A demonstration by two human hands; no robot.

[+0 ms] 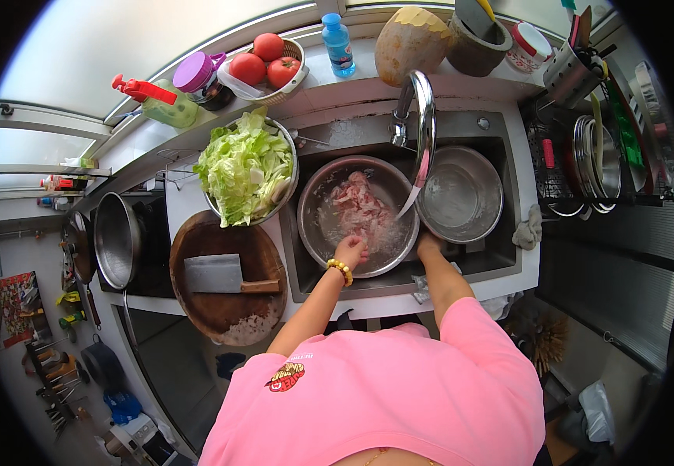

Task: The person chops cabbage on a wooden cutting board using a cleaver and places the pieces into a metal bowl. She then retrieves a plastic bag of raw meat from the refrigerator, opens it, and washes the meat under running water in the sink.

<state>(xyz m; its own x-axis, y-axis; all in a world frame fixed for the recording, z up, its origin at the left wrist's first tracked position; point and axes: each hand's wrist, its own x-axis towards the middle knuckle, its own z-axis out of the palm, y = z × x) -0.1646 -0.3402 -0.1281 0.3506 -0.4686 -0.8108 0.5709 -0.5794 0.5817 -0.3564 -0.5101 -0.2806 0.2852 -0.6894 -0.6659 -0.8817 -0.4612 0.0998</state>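
Raw sliced meat lies in water in a steel basin on the left side of the sink. A curved chrome faucet pours a stream of water into that basin at its right side. Over the basin's front part is my left hand, fingers curled near the meat; whether anything is in them is unclear. My right hand reaches down between this basin and a second steel basin, which holds some water. Its fingers are hidden by the basins, so its grip cannot be seen.
Left of the sink, a cleaver lies on a round wooden chopping board. Behind it stands a bowl of cut lettuce. Tomatoes, a blue bottle and a large gourd line the sill. A dish rack stands right.
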